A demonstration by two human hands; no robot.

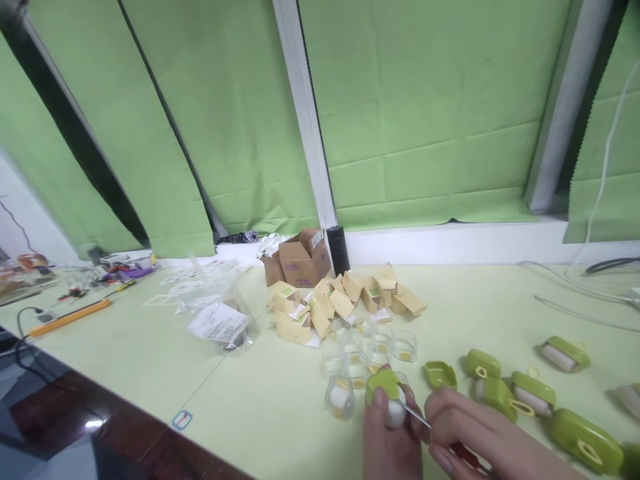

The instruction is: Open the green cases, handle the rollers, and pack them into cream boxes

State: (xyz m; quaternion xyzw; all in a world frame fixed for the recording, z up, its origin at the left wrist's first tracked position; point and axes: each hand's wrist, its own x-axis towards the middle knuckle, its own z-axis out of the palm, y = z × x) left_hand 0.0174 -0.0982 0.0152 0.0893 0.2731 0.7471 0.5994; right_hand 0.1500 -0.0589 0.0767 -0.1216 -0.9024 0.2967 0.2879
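Note:
My left hand (pixel 387 443) is closed around a small rounded green-and-white piece (pixel 396 412), its green cover uppermost. A screwdriver (pixel 415 413) with a thin metal shaft is pinched in my right hand (pixel 473 423); its tip meets the white part near the edge of the green cover. Part of a red handle shows below my right fingers. Just beyond my hands lies an empty-looking green shell (pixel 440 375). To the right are several similar green-and-white pieces (pixel 534 393), some with yellow-green loops. A clear cup (pixel 340 398) with something white inside stands left of my left hand.
Several clear plastic cups (pixel 383 345) stand behind my hands. Beyond them are opened small cardboard boxes (pixel 295 327), a larger carton (pixel 306 260) and a black cylinder (pixel 339 250). A plastic bag (pixel 223 323) lies left. White cables (pixel 583 287) cross the back right.

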